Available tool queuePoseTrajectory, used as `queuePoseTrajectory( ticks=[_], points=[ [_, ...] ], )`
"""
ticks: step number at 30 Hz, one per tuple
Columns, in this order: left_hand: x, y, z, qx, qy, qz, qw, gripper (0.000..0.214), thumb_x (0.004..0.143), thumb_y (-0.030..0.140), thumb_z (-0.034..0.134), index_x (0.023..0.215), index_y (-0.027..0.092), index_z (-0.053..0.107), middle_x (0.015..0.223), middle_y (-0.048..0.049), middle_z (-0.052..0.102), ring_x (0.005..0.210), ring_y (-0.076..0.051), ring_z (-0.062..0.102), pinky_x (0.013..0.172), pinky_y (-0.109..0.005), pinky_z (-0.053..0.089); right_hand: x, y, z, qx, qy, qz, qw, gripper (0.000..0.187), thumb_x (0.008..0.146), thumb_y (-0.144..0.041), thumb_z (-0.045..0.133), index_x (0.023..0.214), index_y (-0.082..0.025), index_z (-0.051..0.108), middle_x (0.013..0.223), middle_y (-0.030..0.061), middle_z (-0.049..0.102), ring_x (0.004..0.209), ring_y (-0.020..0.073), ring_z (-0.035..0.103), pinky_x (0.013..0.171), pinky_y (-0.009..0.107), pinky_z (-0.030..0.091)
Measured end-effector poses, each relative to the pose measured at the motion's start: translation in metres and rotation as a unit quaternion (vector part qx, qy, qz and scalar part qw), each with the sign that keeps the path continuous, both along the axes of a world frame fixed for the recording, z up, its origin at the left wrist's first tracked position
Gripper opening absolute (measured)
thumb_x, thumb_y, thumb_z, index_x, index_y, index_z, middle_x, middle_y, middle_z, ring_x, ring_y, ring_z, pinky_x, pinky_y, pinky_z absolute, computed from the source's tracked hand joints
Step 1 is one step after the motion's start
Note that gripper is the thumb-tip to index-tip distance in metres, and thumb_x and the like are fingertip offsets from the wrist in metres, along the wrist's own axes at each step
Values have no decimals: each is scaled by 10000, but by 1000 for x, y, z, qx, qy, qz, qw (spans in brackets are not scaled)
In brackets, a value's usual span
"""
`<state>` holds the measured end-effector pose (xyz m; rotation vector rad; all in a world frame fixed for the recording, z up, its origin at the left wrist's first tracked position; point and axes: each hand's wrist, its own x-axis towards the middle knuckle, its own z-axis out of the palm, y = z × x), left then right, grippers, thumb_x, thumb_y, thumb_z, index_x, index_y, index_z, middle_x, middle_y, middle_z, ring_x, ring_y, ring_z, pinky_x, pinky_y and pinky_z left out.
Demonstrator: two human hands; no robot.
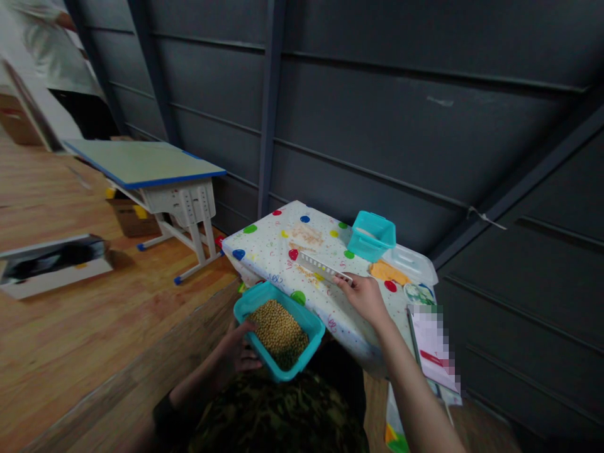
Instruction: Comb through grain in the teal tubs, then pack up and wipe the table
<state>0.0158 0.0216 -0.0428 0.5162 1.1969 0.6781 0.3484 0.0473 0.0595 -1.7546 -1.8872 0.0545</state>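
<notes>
Holding turquoise bean tub (308, 319) in left grip (240, 350), slim white strip (321, 266) in right grip (362, 296).

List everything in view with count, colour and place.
Table: one, white, centre
Front tub: one, teal, before table
Beans: many, tan, front tub
Loose bits: many, tan, table
Strip: one, white, over table
Rear tub: one, teal, table's back right
Lid: one, clear, beside rear tub
Cloth: one, orange, near lid
Round item: one, greenish, near lid
Paper: one, pinkish, table's right
Desk: one, green, left
Box: one, white, far left
Cartons: two visible, brown, left
Person: one, pale top, upper left
Wall: one, grey, behind
Left hand: one, on front tub
Right hand: one, on strip
</notes>
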Motion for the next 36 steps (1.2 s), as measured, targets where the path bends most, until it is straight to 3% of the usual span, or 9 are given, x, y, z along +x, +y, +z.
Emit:
queuePoseTrajectory(
  ticks=[3, 8, 14, 18, 22, 26, 30, 36],
  points=[
    [1, 0, -3, -2, 4, -1, 1000, 863, 595, 565, 817, 1321, 324, 418, 813, 14, 661, 692, -271, 715, 765, -443, 632, -4, -13, 3, 9, -53, -13, 998, 272, 1086, -348, 650, 1136, -265, 904, 1046, 91, 897, 883, 271, 845, 744, 276, 522],
    [1, 1, 1, -1, 22, 17, 1000, 975, 526, 611, 855, 1351, 349, 405, 880, 27, 649, 701, -252, 729, 775, -427, 639, -21, -19, 6, -36, -129, -48, 990, 421, 1135, -408, 619, 875, -197, 873, 796, 121, 851, 705, 257, 801, 635, 298, 410],
    [-1, -2, 9, 17, 3, 1, 1000, 924, 660, 585, 830, 1422, 314, 384, 830, 19, 661, 698, -264, 739, 746, -401, 643, -56, -6, 6, -27, -163, -78, 983, 371, 1134, -388, 628, 932, -188, 866, 837, 139, 858, 740, 268, 808, 626, 308, 390],
    [3, -4, 17, 0, 13, 4, 1000, 900, 669, 552, 794, 1422, 288, 377, 883, -25, 680, 695, -275, 739, 736, -410, 651, -71, 11, 4, -13, -152, -77, 985, 381, 1140, -373, 597, 947, -178, 861, 836, 152, 851, 722, 265, 794, 622, 306, 413],
    [6, -4, 18, 0, 25, -3, 1000, 895, 714, 559, 756, 1460, 285, 343, 983, -87, 710, 730, -293, 764, 772, -430, 657, -72, 20, 1, -3, -130, -65, 989, 388, 1140, -356, 568, 968, -171, 862, 847, 160, 851, 716, 258, 791, 632, 301, 442],
    [4, -2, 8, 4, 15, -4, 1000, 893, 755, 570, 752, 1486, 309, 311, 983, -68, 705, 746, -292, 769, 808, -455, 659, -64, 14, -3, 3, -128, -69, 989, 407, 1144, -392, 549, 1020, -159, 860, 856, 160, 856, 731, 272, 802, 630, 305, 441],
    [4, -2, 3, 4, 8, -6, 1000, 945, 689, 585, 793, 1468, 313, 332, 963, -52, 682, 806, -320, 779, 789, -447, 646, -56, 6, -5, -6, -133, -50, 990, 451, 1151, -380, 522, 932, -161, 849, 842, 161, 854, 744, 275, 813, 639, 304, 444],
    [7, -4, 14, 13, 19, -4, 1000, 983, 616, 599, 816, 1430, 313, 343, 897, -17, 638, 749, -300, 742, 795, -463, 633, -66, 11, -2, -6, -122, -32, 992, 447, 1142, -344, 535, 853, -183, 835, 837, 152, 857, 732, 262, 808, 649, 293, 456]
  ],
)
